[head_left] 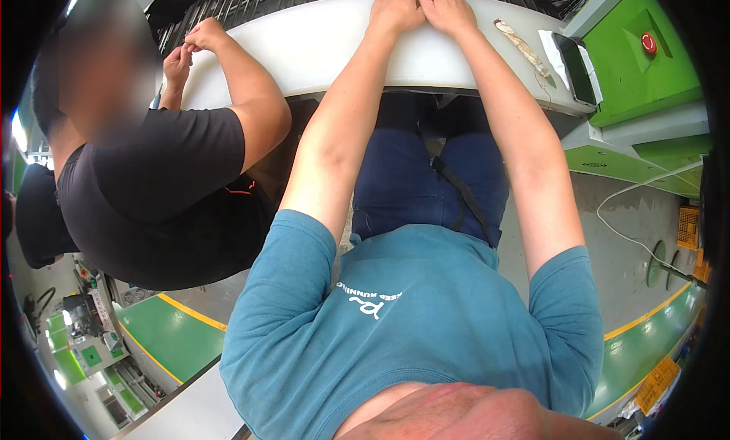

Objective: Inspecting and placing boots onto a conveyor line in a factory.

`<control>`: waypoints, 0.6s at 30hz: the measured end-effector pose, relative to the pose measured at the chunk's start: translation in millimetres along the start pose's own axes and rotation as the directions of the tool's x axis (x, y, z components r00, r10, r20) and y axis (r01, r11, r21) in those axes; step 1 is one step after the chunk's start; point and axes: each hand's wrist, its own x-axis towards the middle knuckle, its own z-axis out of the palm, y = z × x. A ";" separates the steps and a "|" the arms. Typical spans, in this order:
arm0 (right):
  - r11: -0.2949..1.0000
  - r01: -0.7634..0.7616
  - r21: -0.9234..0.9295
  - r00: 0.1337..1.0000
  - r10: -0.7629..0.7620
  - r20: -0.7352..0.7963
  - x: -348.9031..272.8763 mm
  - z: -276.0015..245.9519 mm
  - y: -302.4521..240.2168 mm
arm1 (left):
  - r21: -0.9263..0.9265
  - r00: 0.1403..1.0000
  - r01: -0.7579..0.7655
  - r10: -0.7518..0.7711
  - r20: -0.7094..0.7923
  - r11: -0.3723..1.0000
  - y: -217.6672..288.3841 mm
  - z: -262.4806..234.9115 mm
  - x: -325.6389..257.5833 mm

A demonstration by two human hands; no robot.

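My left hand (395, 10) and my right hand (446, 6) rest side by side on the far part of a white curved table (319, 48), with the fingertips meeting at the picture's top edge. The fingers are curled, and whatever lies between them is hidden. My forearms stretch up from my teal shirt over my blue trousers. A narrow beige strip (521, 44) lies on the table just to the right of my right hand.
A co-worker in a black shirt sits on my left, hands (190, 48) together at the table's edge. A dark phone (576, 69) lies on a white sheet at the right. Beyond stands a green machine with a red button (649, 43). A white cable (631, 212) trails across the floor.
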 end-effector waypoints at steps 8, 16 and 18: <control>1.000 0.023 0.010 1.000 -0.023 -0.021 1.2 -1.9 0.3 | -0.006 0.999 -0.003 0.002 -0.042 1.000 2.5 0.7 -2.4; 0.999 -0.025 0.027 1.000 0.025 0.002 -1.9 -4.2 -5.1 | -0.031 0.999 0.020 -0.019 0.032 0.999 3.0 -1.8 -0.6; 1.000 -0.004 0.020 1.000 0.004 -0.003 0.5 -3.3 0.4 | -0.032 0.999 0.004 -0.003 0.040 0.999 4.0 -2.2 0.4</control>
